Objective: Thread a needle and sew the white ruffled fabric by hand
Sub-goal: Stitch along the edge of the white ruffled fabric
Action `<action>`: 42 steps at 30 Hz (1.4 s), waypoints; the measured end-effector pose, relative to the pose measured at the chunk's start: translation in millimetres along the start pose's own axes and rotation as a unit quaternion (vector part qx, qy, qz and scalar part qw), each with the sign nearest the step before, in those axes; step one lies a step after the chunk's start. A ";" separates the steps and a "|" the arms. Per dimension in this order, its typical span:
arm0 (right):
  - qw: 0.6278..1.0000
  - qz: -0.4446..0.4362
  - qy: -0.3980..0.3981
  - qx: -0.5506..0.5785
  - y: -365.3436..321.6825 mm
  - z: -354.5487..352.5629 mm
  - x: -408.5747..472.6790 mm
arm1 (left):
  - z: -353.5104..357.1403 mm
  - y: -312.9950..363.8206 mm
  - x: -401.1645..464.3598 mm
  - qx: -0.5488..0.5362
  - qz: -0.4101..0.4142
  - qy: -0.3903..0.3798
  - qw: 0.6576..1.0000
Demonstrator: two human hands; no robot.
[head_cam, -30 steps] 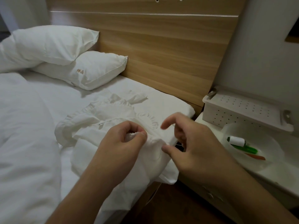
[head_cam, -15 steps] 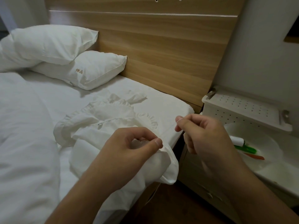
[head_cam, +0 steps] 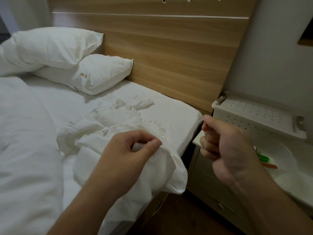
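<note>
The left hand point(head_cam: 128, 155) pinches the white frilly cloth point(head_cam: 118, 126) on the bed point(head_cam: 169, 106). The right hand point(head_cam: 225, 146) is curled, pinching a thin thread point(head_cam: 207, 138).

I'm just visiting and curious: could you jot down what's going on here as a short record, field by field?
Setting: a bed with white bedding, beside a wooden headboard
Left hand: pinches the white ruffled fabric between thumb and forefinger
Right hand: curled, holding a thin white thread, raised to the right of the fabric
Needle: too small to make out
Nearby: two pillows; a white perforated box
</note>
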State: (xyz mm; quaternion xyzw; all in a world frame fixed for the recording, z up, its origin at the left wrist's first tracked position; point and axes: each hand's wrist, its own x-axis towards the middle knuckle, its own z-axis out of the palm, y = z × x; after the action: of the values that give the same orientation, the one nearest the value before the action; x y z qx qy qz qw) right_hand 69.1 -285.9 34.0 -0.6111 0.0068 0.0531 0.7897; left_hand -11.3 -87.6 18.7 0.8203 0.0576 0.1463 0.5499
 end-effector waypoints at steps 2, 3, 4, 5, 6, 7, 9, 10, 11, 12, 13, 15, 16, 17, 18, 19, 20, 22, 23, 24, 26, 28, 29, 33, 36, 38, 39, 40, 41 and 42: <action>0.999 -0.017 -0.018 0.038 -0.6 -2.6 0.7 | -2.5 -0.5 0.4 -0.035 -0.019 0.022 0.999; 0.997 -0.029 -0.036 0.062 -1.4 -4.0 0.6 | -3.6 -1.2 0.7 -0.044 -0.026 0.033 0.998; 0.994 -0.043 -0.059 0.084 -2.5 -5.0 0.4 | -4.4 -1.7 0.6 -0.050 -0.033 0.044 0.997; 0.990 -0.057 -0.084 0.099 -3.7 -5.8 -0.3 | -4.7 -3.1 0.7 -0.056 -0.039 0.054 0.996; 0.986 -0.071 -0.109 0.109 -4.5 -6.6 -1.0 | -5.0 -4.7 1.0 -0.063 -0.044 0.065 0.995; 0.981 -0.084 -0.132 0.116 -5.4 -7.5 -2.0 | -4.9 -6.5 1.7 -0.069 -0.047 0.076 0.994; 0.972 -0.104 -0.166 0.126 -5.5 -9.0 -3.1 | -5.8 -9.3 2.8 -0.083 -0.050 0.100 0.990; 0.971 -0.111 -0.168 0.125 -4.8 -9.2 -3.0 | -6.1 -10.2 3.2 -0.090 -0.048 0.112 0.988; 0.974 -0.113 -0.157 0.119 -3.5 -9.0 -2.4 | -6.7 -10.8 3.4 -0.094 -0.046 0.123 0.987; 0.979 -0.115 -0.131 0.104 -1.7 -8.7 -1.7 | -6.9 -10.3 3.5 -0.094 -0.045 0.130 0.986; 0.985 -0.121 -0.098 0.081 0.4 -8.4 -1.3 | -6.9 -9.6 3.5 -0.094 -0.043 0.133 0.986; 0.988 -0.148 -0.034 0.014 3.7 -5.9 -2.3 | -6.8 -7.8 2.6 -0.095 -0.035 0.132 0.986; 0.986 -0.162 -0.013 -0.020 4.9 -4.4 -3.9 | -6.4 -7.3 2.1 -0.093 -0.030 0.128 0.987; 0.983 -0.174 -0.001 -0.049 5.7 -2.7 -6.0 | -6.1 -7.0 1.8 -0.089 -0.023 0.122 0.988; 0.980 -0.186 0.003 -0.072 6.3 -0.9 -8.0 | -6.0 -6.3 1.2 -0.083 -0.014 0.117 0.990; 0.976 -0.198 0.000 -0.089 6.7 1.3 -10.1 | -5.2 -5.4 1.2 -0.076 -0.004 0.112 0.991; 0.973 -0.209 -0.006 -0.101 6.9 3.6 -12.2 | -4.6 -4.1 0.8 -0.068 0.006 0.109 0.992; 0.967 -0.224 -0.020 -0.119 7.1 6.9 -15.5 | -3.1 -1.7 0.5 -0.050 0.025 0.105 0.993; 0.964 -0.229 -0.031 -0.131 7.5 7.9 -16.7 | -2.7 -1.1 0.3 -0.042 0.032 0.105 0.993; 0.960 -0.232 -0.044 -0.148 7.9 8.9 -18.3 | -2.8 -1.1 0.0 -0.037 0.037 0.105 0.993; 0.951 -0.229 -0.080 -0.193 9.1 12.4 -21.9 | -3.1 -1.1 -1.0 -0.037 0.044 0.102 0.993; 0.940 -0.210 -0.129 -0.234 12.3 17.7 -24.6 | -3.9 -0.5 -2.2 -0.037 0.050 0.085 0.994; 0.935 -0.200 -0.148 -0.252 14.8 19.8 -24.9 | -3.4 0.3 -2.6 -0.033 0.057 0.073 0.995; 0.927 -0.182 -0.172 -0.279 22.5 22.0 -21.0 | -2.8 3.4 -4.1 -0.036 0.065 0.040 0.996; 0.926 -0.175 -0.174 -0.284 23.2 19.7 -18.2 | -2.2 3.5 -4.4 -0.055 0.046 0.035 0.997; 0.927 -0.170 -0.171 -0.288 23.1 18.8 -17.4 | -2.2 4.5 -5.1 -0.077 0.021 0.033 0.996; 0.927 -0.170 -0.167 -0.291 23.7 18.2 -16.9 | -2.3 4.9 -5.4 -0.088 0.007 0.036 0.995; 0.927 -0.172 -0.162 -0.292 23.9 17.9 -16.5 | -3.0 5.1 -5.3 -0.099 -0.007 0.040 0.994; 0.927 -0.175 -0.157 -0.294 23.7 17.6 -16.3 | -3.9 5.2 -5.4 -0.111 -0.019 0.044 0.993; 0.926 -0.177 -0.152 -0.296 23.7 17.7 -15.9 | -4.9 5.2 -5.3 -0.121 -0.029 0.047 0.991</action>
State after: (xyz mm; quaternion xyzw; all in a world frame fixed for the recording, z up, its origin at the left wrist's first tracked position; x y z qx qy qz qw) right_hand 50.2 -264.2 16.9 -0.7931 -0.2379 0.0040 0.5606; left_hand -18.2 -86.6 24.2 0.7378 0.0890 0.1742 0.6461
